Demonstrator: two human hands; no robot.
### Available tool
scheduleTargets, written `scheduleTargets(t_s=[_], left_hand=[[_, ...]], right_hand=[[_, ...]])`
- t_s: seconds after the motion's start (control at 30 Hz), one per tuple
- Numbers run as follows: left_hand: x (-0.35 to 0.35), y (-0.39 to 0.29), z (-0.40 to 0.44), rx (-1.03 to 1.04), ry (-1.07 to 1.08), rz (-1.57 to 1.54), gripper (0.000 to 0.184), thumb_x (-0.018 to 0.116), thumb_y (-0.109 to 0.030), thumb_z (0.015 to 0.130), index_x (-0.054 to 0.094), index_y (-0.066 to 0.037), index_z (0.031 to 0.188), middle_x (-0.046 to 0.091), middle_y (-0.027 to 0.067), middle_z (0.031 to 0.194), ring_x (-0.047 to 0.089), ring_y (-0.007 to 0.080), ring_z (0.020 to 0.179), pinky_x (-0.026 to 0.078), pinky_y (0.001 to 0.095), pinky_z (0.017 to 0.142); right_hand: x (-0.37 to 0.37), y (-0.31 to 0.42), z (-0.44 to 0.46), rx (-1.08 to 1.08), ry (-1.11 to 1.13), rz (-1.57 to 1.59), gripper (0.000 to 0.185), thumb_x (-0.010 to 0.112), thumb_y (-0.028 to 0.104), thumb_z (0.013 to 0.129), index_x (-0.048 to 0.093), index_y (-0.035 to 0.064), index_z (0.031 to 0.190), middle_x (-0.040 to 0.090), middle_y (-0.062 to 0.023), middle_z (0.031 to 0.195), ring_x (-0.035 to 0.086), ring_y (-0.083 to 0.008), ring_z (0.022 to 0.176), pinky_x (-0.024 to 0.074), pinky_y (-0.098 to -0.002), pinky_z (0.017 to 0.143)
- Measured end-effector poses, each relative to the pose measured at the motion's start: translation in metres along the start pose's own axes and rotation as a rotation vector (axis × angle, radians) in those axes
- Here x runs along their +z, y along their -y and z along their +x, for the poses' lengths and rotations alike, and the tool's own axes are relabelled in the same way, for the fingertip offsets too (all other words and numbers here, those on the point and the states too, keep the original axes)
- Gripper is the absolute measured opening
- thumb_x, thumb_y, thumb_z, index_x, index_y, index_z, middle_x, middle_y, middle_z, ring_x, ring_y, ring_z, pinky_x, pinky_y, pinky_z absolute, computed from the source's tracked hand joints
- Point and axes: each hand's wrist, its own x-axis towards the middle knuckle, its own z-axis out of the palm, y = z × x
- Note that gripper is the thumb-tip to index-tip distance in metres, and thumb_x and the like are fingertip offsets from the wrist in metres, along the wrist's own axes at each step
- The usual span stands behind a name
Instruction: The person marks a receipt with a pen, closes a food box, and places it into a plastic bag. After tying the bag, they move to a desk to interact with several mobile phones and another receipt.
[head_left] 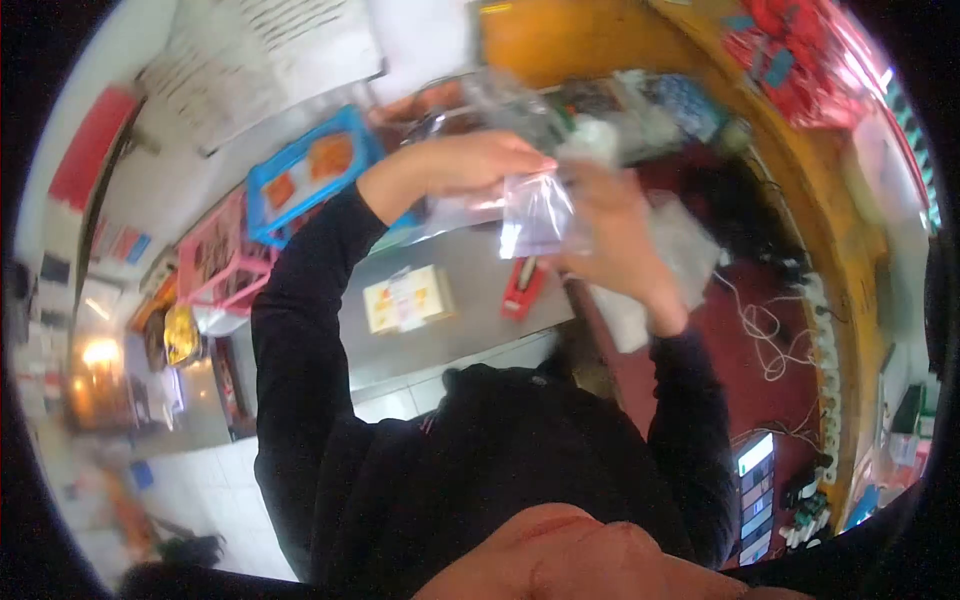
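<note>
A small clear plastic bag [537, 213] hangs between my two hands above the metal counter. My left hand [475, 163] comes from the left and pinches the bag's upper edge between its fingertips. At the bag's right side is my right hand [618, 232], blurred by motion, its fingers closed around that side and partly hidden by the bag. Below them a red tool with a pale strip [522, 288] lies on the counter; its exact kind is unclear. Left of it sits a pale yellow box [408, 298] with orange marks.
A blue basket [262, 205] with orange items and a pink basket [215, 262] stand at the left. More clear plastic [685, 245] lies on the dark red surface [720, 370] at the right, near a white cable [765, 340] and a lit screen [757, 495].
</note>
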Motion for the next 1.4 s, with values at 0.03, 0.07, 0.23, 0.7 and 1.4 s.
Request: scheduleTargets(t_s=[0.03,0.07,0.23,0.7,1.4], left_hand=[[-0.013,0.003,-0.035,-0.067,0.057,-0.157,0.031,0.05,-0.034,0.098,0.06,-0.005,0.095,0.052,-0.0025,0.067,0.05,0.0068,0.05,0.043,0.0236,0.045],[-0.022,0.025,-0.063,-0.051,0.053,-0.278,0.028,0.049,-0.032,0.098,0.055,-0.005,0.105,0.05,0.0003,0.081,0.049,0.0092,0.064,0.042,0.0258,0.057],[-0.037,0.255,-0.09,0.4,-0.365,0.265,0.056,0.051,-0.023,0.097,0.031,-0.008,0.147,0.036,0.0106,0.149,0.035,0.0203,0.135,0.027,0.0362,0.113],[0.064,0.282,-0.27,0.584,-0.992,-1.191,0.061,0.058,-0.022,0.094,0.029,-0.001,0.143,0.042,0.017,0.143,0.048,0.034,0.126,0.043,0.0456,0.101],[0.059,0.441,-0.236,0.026,-1.08,-0.271,0.022,0.073,-0.019,0.077,0.066,-0.007,0.093,0.065,0.0052,0.089,0.061,0.0155,0.08,0.049,0.029,0.065]], right_hand=[[0.025,0.024,0.011,0.114,0.142,0.409,0.056,0.078,0.037,0.074,0.061,-0.0004,0.113,0.058,-0.0093,0.123,0.056,-0.0198,0.108,0.0454,-0.0375,0.089],[0.052,0.042,0.024,0.228,0.301,0.812,0.048,0.076,0.034,0.078,0.063,-0.0003,0.109,0.062,-0.0074,0.114,0.059,-0.0181,0.1,0.0469,-0.0351,0.084],[0.118,0.156,0.07,0.722,0.128,1.706,0.031,0.065,0.024,0.091,0.061,0.0,0.11,0.064,-0.0029,0.088,0.058,-0.0086,0.078,0.047,-0.0251,0.066],[0.2,0.262,0.101,0.661,-0.002,1.433,0.031,0.053,0.026,0.098,0.06,-0.0001,0.114,0.064,-0.0038,0.081,0.054,-0.0118,0.071,0.0452,-0.028,0.068],[0.225,0.271,0.057,0.033,0.449,0.627,0.019,0.071,0.019,0.07,0.06,0.003,0.066,0.063,-0.0122,0.072,0.062,-0.0272,0.064,0.048,-0.037,0.06]])
